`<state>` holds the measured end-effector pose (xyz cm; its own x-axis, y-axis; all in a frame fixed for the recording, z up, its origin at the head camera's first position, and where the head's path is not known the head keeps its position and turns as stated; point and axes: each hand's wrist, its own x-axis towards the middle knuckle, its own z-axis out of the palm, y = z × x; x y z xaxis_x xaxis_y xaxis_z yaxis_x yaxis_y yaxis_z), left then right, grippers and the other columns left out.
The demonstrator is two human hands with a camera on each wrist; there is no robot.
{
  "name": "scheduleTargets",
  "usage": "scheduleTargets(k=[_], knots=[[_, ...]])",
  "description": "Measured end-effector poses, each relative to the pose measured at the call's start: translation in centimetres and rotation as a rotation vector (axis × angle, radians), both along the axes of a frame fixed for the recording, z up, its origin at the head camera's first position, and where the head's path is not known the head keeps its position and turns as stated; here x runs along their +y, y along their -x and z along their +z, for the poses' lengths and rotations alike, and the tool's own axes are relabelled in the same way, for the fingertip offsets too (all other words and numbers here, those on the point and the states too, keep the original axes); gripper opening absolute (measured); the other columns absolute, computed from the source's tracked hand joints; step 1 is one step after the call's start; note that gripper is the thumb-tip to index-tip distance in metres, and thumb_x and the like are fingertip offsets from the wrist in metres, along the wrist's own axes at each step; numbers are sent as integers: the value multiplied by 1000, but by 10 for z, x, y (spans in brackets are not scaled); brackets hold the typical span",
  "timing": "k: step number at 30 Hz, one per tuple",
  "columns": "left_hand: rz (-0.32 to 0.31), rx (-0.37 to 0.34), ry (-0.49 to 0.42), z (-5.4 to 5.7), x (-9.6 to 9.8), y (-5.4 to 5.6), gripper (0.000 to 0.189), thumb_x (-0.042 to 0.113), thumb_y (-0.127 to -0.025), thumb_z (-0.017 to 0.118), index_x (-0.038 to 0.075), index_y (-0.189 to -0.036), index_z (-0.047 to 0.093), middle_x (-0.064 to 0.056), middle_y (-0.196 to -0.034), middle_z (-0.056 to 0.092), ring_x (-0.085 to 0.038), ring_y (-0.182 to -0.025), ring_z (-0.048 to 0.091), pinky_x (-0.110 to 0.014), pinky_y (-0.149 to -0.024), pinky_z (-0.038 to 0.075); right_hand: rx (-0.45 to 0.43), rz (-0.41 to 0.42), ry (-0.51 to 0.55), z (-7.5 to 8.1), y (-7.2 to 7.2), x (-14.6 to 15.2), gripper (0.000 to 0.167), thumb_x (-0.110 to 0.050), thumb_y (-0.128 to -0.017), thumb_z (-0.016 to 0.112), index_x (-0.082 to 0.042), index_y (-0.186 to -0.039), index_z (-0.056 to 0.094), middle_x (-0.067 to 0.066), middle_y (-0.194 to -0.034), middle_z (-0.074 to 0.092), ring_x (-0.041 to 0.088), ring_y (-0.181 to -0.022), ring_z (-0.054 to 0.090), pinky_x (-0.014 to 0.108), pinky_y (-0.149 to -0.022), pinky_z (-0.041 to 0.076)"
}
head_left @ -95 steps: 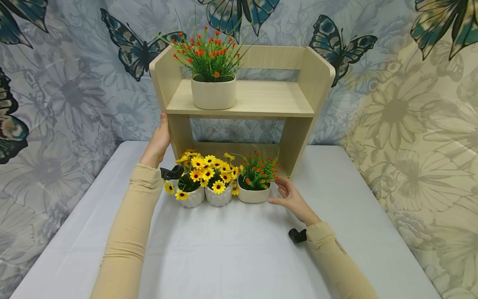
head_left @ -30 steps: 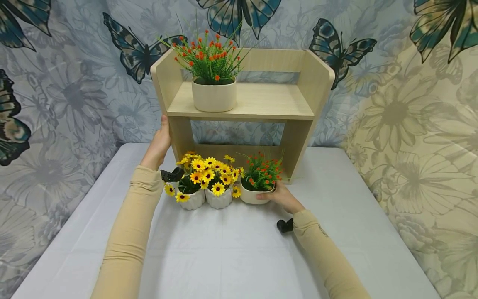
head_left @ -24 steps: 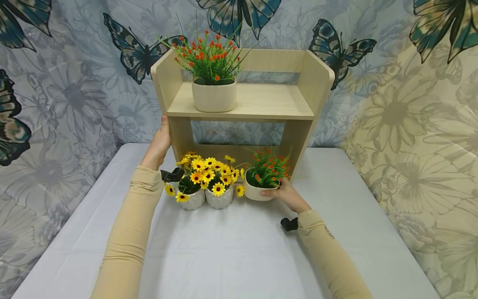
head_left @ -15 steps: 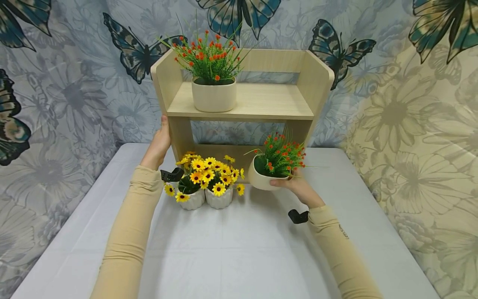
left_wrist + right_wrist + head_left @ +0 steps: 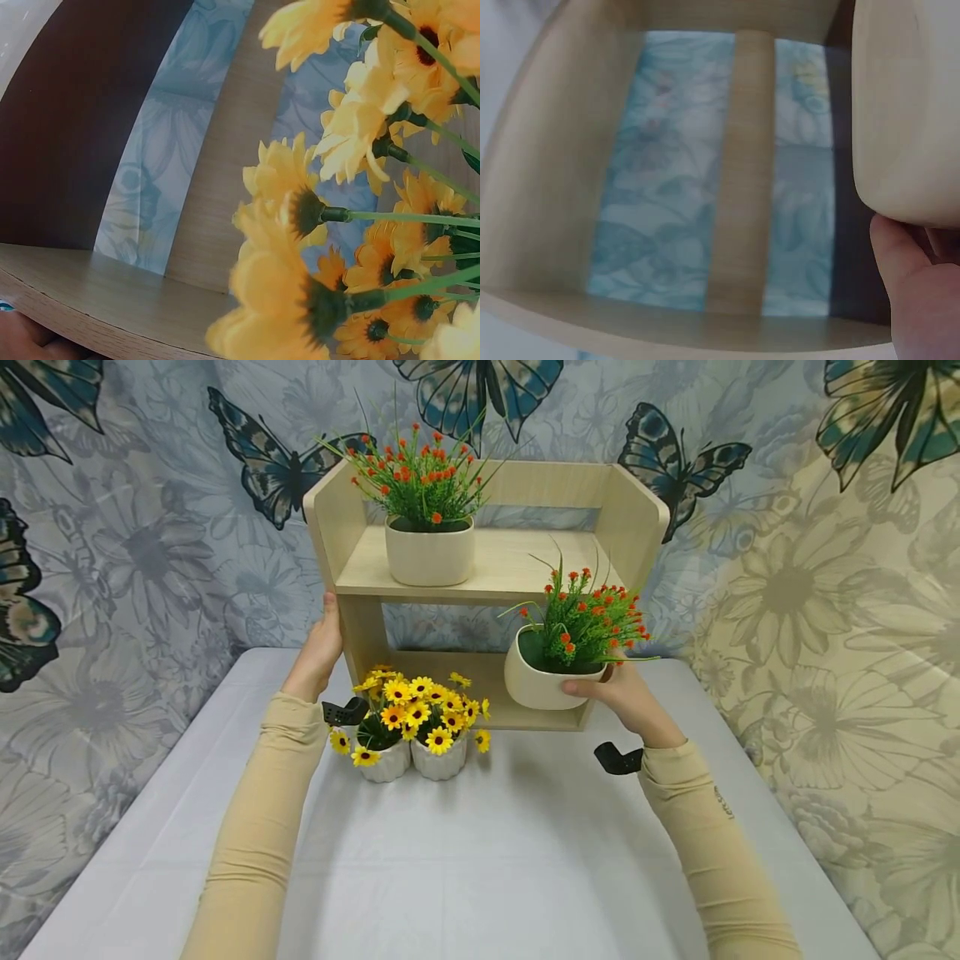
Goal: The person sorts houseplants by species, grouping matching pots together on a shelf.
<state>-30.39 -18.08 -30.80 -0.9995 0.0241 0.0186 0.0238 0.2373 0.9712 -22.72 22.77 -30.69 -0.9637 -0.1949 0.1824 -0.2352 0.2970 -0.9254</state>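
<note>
We see a pot of red flowers point(image 5: 551, 681) up in the air, tilted, its rim sloping down to the right. Our right hand point(image 5: 636, 700) holds it by its right side, thumb against the front of the pot. Behind it stands a pale wooden shelf point(image 5: 525, 547) with 2 levels, and on the upper level, to the left, sits another flowerpot point(image 5: 430, 556), also with red flowers. Our left hand point(image 5: 315, 656) rests against the outer left side of the shelf; most of its fingers are hidden, so we cannot tell whether they curl. Near it, 2 white pots of yellow flowers point(image 5: 439, 762) stand side by side on the white tablecloth point(image 5: 465, 868), in front of the lower level. Butterflies point(image 5: 678, 468) pattern the backdrop.
</note>
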Motion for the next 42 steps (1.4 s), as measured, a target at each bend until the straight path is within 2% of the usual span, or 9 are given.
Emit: scheduleTargets(k=[4,6,11,15,18,19,24,30,42], knots=[[4,5,-7,0,0,0,90,72,-84,10,9,-149,15,-14,-152,8,-30,-137,4,-46,-109,6,-4,-44,-76,14,-2,-2,54,-20,-78,74,0,-113,38,-5,-57,35,9,-49,30,24,-47,27],[9,13,-14,0,0,0,90,71,-85,10,8,-148,18,-15,-152,11,-30,-137,7,-46,-109,7,-17,-56,-101,20,-2,-3,54,-23,-77,74,-1,-107,36,-7,-49,20,9,-44,18,27,-44,19],[11,16,-18,0,0,1,90,71,-85,10,8,-149,18,-15,-152,12,-30,-137,7,-46,-109,7,36,-50,-109,34,-1,-5,42,-28,-78,74,-5,-95,43,-9,-48,23,7,-43,19,26,-43,18],[14,14,-13,1,1,2,90,71,-84,10,9,-149,16,-14,-152,10,-29,-137,6,-45,-109,6,148,-5,-45,46,1,-9,31,-24,-80,71,-12,-104,56,-7,-77,58,10,-68,52,23,-64,41],[17,13,-9,2,2,2,92,72,-84,10,8,-149,17,-15,-152,11,-30,-137,7,-46,-109,7,204,67,99,57,6,-12,46,-13,-82,69,-11,-124,52,3,-113,59,18,-101,54,27,-88,41],[15,12,-7,2,3,2,92,72,-84,10,7,-149,16,-16,-152,10,-31,-137,7,-47,-109,7,214,87,149,61,7,-13,47,-9,-82,68,-9,-126,50,7,-116,58,21,-103,54,28,-89,42],[12,17,-19,3,2,2,91,72,-84,10,7,-149,17,-16,-152,11,-32,-137,8,-46,-109,6,237,94,263,80,17,-17,60,-4,-79,71,-8,-130,41,12,-125,51,25,-109,52,30,-90,43],[23,20,-28,2,0,0,90,71,-85,10,8,-148,20,-16,-151,14,-31,-137,10,-46,-109,7,225,18,249,94,34,-22,76,-9,-78,74,-19,-140,32,6,-136,40,23,-118,42,37,-97,36],[2,14,-15,0,2,-4,89,71,-84,9,11,-150,12,-14,-153,6,-31,-137,3,-49,-108,4,173,-100,167,103,66,-21,72,-19,-76,78,-13,-133,35,8,-130,42,22,-112,43,35,-92,36]])
